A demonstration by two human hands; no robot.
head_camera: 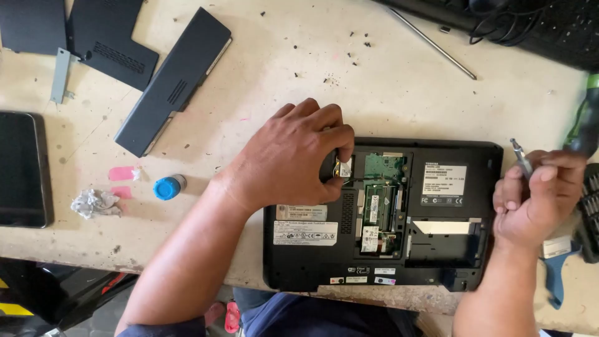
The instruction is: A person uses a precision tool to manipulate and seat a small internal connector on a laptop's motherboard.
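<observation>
A black laptop (pixel 455 156) lies upside down on the table, its bottom covers off and green circuit boards (pixel 382 187) showing in the open bay. My left hand (pixel 287 156) rests on the laptop's upper left part, fingers pinched on a small part at the edge of the open bay. My right hand (pixel 536 196) hovers at the laptop's right edge, shut on a screwdriver (pixel 521 156) whose metal tip points up and left.
A long black battery (pixel 175 78) and two black cover panels (pixel 109 37) lie at the back left, with a metal bracket (pixel 60 75). A dark tablet (pixel 22 168), crumpled paper (pixel 95 203), a blue cap (pixel 167 187), cables and a metal rod (pixel 437 45) lie around.
</observation>
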